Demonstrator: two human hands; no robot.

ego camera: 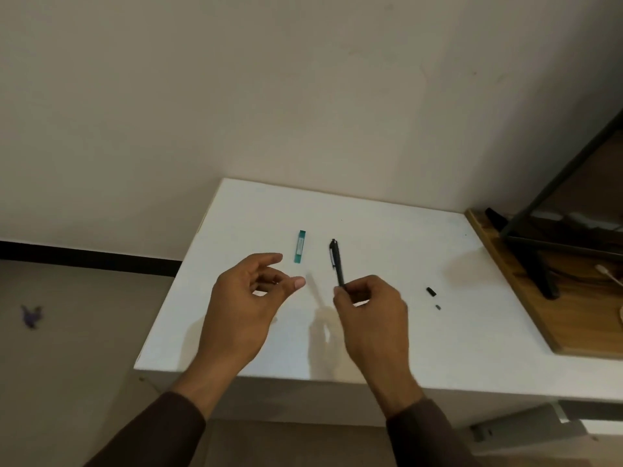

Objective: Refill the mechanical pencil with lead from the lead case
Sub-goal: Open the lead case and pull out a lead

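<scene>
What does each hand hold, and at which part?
The right hand pinches the black mechanical pencil at its lower end. The left hand holds nothing visible.

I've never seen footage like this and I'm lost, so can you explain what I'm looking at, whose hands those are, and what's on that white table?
There is no machine here. One camera worn on a person's head looks forward and down at their own two hands. The right hand pinches a black mechanical pencil by its lower end, raised over the white table. The left hand hovers with fingers loosely curled and seems to hold nothing. On the table lie a teal lead case and, further right, two small dark parts, perhaps from the pencil.
</scene>
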